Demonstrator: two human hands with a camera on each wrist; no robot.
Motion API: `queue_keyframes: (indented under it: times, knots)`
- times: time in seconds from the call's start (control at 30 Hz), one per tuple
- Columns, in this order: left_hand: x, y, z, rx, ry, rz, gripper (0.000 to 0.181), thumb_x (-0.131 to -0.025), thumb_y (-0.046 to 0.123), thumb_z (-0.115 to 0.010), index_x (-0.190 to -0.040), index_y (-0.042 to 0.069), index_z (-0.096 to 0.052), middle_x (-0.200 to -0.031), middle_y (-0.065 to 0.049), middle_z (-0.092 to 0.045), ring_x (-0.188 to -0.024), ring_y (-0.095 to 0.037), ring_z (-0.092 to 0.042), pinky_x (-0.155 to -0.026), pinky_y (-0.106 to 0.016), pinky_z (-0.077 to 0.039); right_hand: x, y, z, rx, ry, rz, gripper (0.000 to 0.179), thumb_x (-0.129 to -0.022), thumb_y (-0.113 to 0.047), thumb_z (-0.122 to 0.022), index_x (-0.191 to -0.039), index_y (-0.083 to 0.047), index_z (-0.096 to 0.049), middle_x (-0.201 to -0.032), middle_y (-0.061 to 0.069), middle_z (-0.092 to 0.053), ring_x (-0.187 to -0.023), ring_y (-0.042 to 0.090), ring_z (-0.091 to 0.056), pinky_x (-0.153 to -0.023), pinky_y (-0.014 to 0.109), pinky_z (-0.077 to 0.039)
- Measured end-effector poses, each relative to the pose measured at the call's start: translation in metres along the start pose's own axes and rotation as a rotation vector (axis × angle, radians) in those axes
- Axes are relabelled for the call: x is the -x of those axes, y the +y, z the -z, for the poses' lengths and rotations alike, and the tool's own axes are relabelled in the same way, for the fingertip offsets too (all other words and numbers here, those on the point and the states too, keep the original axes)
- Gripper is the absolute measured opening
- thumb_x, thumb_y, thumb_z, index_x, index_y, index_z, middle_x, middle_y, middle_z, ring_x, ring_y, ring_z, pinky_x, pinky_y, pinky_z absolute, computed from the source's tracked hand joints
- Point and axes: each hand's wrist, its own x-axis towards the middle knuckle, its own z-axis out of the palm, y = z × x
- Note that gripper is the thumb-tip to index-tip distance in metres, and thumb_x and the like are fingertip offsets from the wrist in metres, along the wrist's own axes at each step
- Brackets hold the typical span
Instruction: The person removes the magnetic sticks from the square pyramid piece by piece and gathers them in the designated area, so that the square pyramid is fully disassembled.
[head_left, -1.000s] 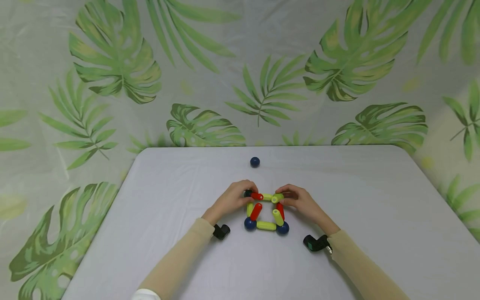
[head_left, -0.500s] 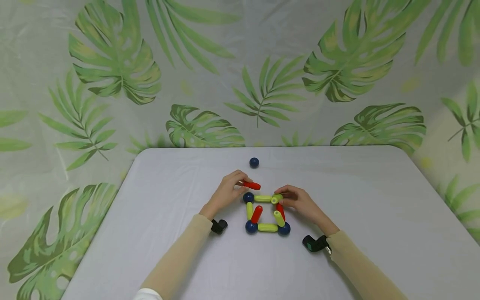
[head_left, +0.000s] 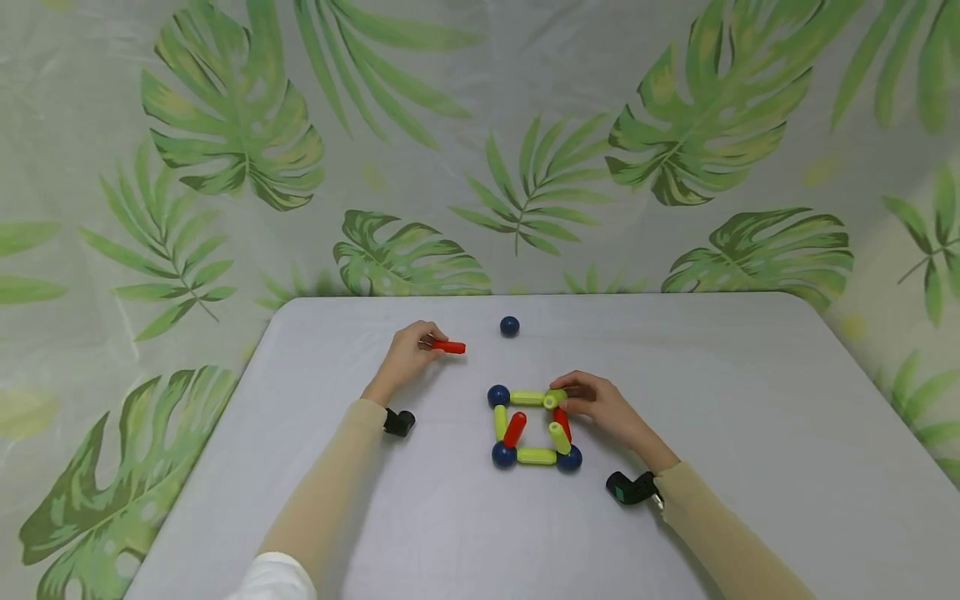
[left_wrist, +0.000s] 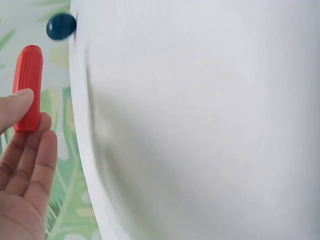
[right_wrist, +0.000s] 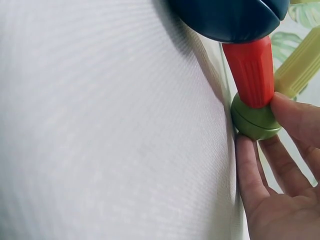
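My left hand (head_left: 408,357) pinches a red rod (left_wrist: 29,85) between thumb and fingers, up and left of a square frame of magnetic rods and balls. That frame has blue balls at three corners, among them the far-left ball (head_left: 498,396), and a green ball (right_wrist: 254,120) at the far-right corner. My right hand (head_left: 600,407) holds the green ball between thumb and fingertips. Its sides are yellow-green rods (head_left: 536,456) and one red rod (right_wrist: 251,72) on the right. From the near corners, a red rod (head_left: 514,428) and a yellow-green rod (head_left: 558,437) stick up.
A loose blue ball (head_left: 510,326) lies near the far edge of the white-covered table (head_left: 712,375), to the right of my left hand. Behind the table hangs a leaf-patterned cloth (head_left: 525,192).
My left hand has lifted the red rod away from the far-left blue ball and carried it leftward toward the table's far edge. The right hand stays at the green ball.
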Motion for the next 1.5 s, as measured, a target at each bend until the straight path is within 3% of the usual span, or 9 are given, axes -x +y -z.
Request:
queue_keyframes:
  times: [0.3, 0.6, 0.83, 0.9, 1.03, 1.13, 1.27, 1.4, 1.5]
  knots:
    - [-0.013, -0.023, 0.012, -0.084, 0.032, 0.156, 0.015, -0.084, -0.003, -0.069, -0.098, 0.002, -0.066, -0.102, -0.014, -0.066, -0.094, -0.028, -0.059, -0.084, -0.039, -0.047, -0.001, 0.002, -0.002, -0.002, -0.006, -0.006, 0.028, -0.092, -0.005, -0.062, -0.120, -0.002, -0.060, -0.123, 0.014, -0.057, -0.115, 0.033, -0.053, -0.098, 0.049, -0.042]
    - [-0.021, -0.025, 0.011, -0.134, 0.000, 0.210, 0.014, -0.085, -0.001, -0.069, -0.098, 0.003, -0.065, -0.103, -0.014, -0.066, -0.097, -0.028, -0.058, -0.091, -0.040, -0.044, 0.004, -0.018, -0.004, -0.011, -0.020, -0.010, 0.028, -0.092, 0.001, -0.059, -0.119, 0.007, -0.057, -0.121, 0.021, -0.057, -0.114, 0.040, -0.052, -0.096, 0.052, -0.042]
    - [-0.018, -0.023, 0.014, -0.092, -0.006, 0.245, 0.026, -0.086, 0.000, -0.068, -0.112, 0.000, -0.061, -0.115, -0.017, -0.059, -0.104, -0.031, -0.057, -0.089, -0.040, -0.047, 0.000, 0.000, -0.003, -0.006, -0.014, -0.002, 0.029, -0.093, -0.006, -0.061, -0.121, -0.001, -0.059, -0.123, 0.016, -0.057, -0.115, 0.033, -0.053, -0.097, 0.048, -0.043]
    - [-0.014, -0.018, 0.013, -0.069, 0.029, 0.222, 0.028, -0.086, 0.000, -0.068, -0.113, -0.001, -0.060, -0.116, -0.019, -0.057, -0.104, -0.031, -0.056, -0.088, -0.041, -0.047, -0.001, 0.003, -0.002, -0.007, -0.013, 0.003, 0.029, -0.093, -0.007, -0.062, -0.121, -0.002, -0.060, -0.123, 0.015, -0.057, -0.115, 0.033, -0.053, -0.097, 0.048, -0.043]
    - [0.002, 0.004, 0.004, 0.023, 0.060, 0.079, 0.024, -0.086, -0.002, -0.067, -0.109, -0.003, -0.061, -0.110, -0.021, -0.059, -0.099, -0.032, -0.058, -0.085, -0.041, -0.049, -0.002, 0.004, -0.001, 0.003, -0.008, 0.015, 0.028, -0.092, -0.008, -0.062, -0.120, -0.003, -0.060, -0.122, 0.014, -0.058, -0.113, 0.032, -0.054, -0.097, 0.048, -0.043]
    - [0.023, 0.025, -0.012, 0.105, -0.048, -0.054, 0.020, -0.087, -0.002, -0.066, -0.107, -0.004, -0.061, -0.105, -0.018, -0.063, -0.094, -0.028, -0.061, -0.083, -0.037, -0.051, -0.003, 0.004, 0.000, 0.012, -0.002, 0.013, 0.027, -0.092, -0.007, -0.063, -0.119, -0.004, -0.061, -0.121, 0.013, -0.059, -0.113, 0.032, -0.054, -0.097, 0.047, -0.043]
    - [0.052, 0.053, -0.037, 0.189, -0.250, -0.164, 0.024, -0.088, 0.001, -0.067, -0.111, -0.001, -0.059, -0.105, -0.013, -0.064, -0.095, -0.023, -0.061, -0.084, -0.032, -0.051, -0.003, 0.003, 0.001, 0.016, -0.001, 0.011, 0.027, -0.092, -0.007, -0.062, -0.119, -0.004, -0.061, -0.121, 0.013, -0.059, -0.113, 0.032, -0.054, -0.097, 0.048, -0.042]
    - [0.074, 0.075, -0.057, 0.185, -0.353, -0.173, 0.035, -0.085, 0.006, -0.072, -0.113, 0.003, -0.052, -0.107, -0.008, -0.062, -0.097, -0.020, -0.059, -0.084, -0.030, -0.050, -0.003, 0.002, 0.001, 0.009, -0.005, 0.008, 0.027, -0.092, -0.007, -0.062, -0.119, -0.003, -0.060, -0.121, 0.014, -0.058, -0.113, 0.032, -0.054, -0.098, 0.049, -0.041]
    - [0.084, 0.084, -0.069, 0.087, -0.354, -0.158, 0.040, -0.084, 0.010, -0.074, -0.114, 0.007, -0.047, -0.106, -0.005, -0.061, -0.096, -0.016, -0.059, -0.082, -0.026, -0.050, -0.002, 0.003, 0.001, 0.005, -0.007, 0.003, 0.028, -0.093, -0.008, -0.062, -0.120, -0.003, -0.060, -0.121, 0.014, -0.058, -0.113, 0.032, -0.054, -0.098, 0.050, -0.041]
